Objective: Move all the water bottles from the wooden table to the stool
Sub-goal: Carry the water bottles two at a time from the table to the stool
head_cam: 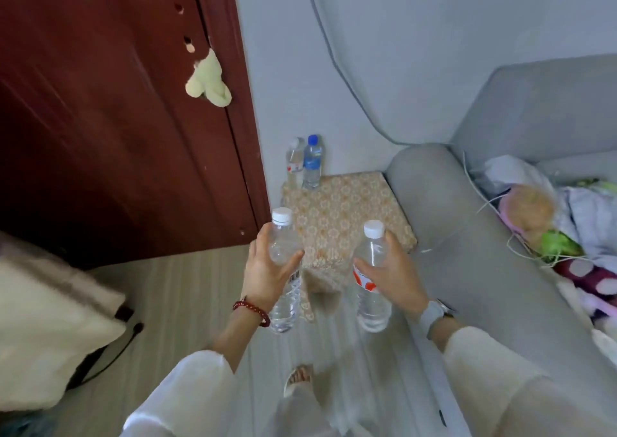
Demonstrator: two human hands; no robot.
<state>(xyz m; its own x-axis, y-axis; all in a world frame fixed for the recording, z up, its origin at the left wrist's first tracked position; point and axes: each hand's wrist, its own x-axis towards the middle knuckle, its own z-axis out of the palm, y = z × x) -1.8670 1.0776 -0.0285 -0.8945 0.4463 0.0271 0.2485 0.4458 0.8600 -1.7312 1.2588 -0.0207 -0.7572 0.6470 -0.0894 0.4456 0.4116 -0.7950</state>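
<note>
Two bottles point(305, 164) already stand at the back of the stool point(347, 216), and I hold one more bottle in my left hand point(267, 269) and another in my right hand point(390, 269), both above the floor near it.

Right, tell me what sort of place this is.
Most likely a home living room or bedroom corner: a grey sofa piled with soft toys, a dark red wooden door, and a cloth-covered stool against the wall, with two water bottles on it.

Soft even daylight, blurred and seemingly warped edges
</note>
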